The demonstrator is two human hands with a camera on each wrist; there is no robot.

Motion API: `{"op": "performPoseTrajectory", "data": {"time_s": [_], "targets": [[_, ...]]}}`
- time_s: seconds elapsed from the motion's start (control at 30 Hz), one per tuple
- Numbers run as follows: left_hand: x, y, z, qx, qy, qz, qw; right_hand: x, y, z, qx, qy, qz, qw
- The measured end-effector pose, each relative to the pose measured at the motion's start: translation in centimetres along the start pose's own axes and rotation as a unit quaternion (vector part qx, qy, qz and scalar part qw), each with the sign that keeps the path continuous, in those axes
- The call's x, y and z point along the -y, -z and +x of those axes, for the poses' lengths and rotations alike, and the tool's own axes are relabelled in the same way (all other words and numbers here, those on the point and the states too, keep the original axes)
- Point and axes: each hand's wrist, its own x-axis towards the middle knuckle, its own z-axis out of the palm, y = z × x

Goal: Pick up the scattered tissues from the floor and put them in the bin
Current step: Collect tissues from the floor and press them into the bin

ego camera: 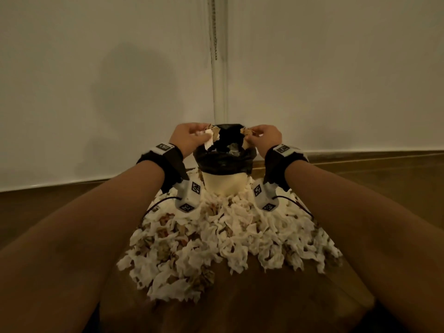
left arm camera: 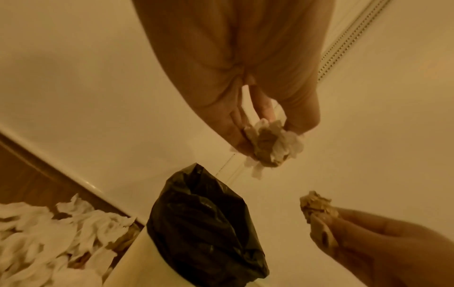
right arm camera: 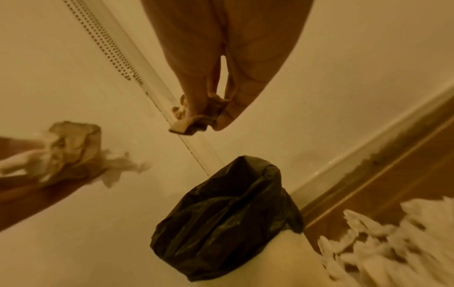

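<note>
the bin (ego camera: 224, 186) stands on the floor (ego camera: 360, 188) ahead of you, in the corner where two walls meet. the tissues (ego camera: 216, 239) lie heaped around its base and spread toward you. your left hand (ego camera: 189, 138) and right hand (ego camera: 264, 137) hang over its rim, each holding a tissue, one at either side.

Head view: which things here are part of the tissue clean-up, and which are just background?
Part of the job:
left hand, pinching a stained tissue
right hand, pinching a brown scrap
bin with black liner
tissue pile on the floor

Just there:
wall
bead chain
skirting board
wrist bands
</note>
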Motion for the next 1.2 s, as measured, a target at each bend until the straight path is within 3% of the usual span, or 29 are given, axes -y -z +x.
{"op": "performPoseTrajectory", "data": {"time_s": [0.23, 0.37, 0.57, 0.7, 0.87, 1.1, 1.2], "targets": [[2.3, -3.2, 4.2, -0.078, -0.026, 0.165, 0.983, -1.3, -2.8, 3.4, 0.029, 0.002, -0.112, 0.993], [4.5, -5.1, 5.4, -0.061, 0.003, 0.202, 0.977, -3.0, -4.7, 3.8, 0.02, -0.034, -0.139, 0.989], [6.5, -5.5, 6.0, -0.051, 0.045, 0.192, 0.979, -4.9, -6.1, 3.9, 0.05, -0.089, -0.048, 0.994], [6.9, -4.8, 4.9, -0.083, 0.02, 0.139, 0.987, -5.4, -5.6, 2.9, -0.005, -0.084, 0.043, 0.996], [7.9, -4.9, 1.2, -0.146, -0.007, 0.162, 0.976, -7.3, -4.4, -0.2, -0.048, -0.087, 0.005, 0.995], [12.1, -7.5, -7.0, -0.053, 0.06, 0.152, 0.985, -12.3, -5.5, -8.6, 0.048, -0.167, -0.024, 0.985], [14.1, -8.8, -10.0, 0.018, 0.068, 0.215, 0.974, -14.1, -6.6, -12.2, 0.113, -0.168, -0.069, 0.977]]}}
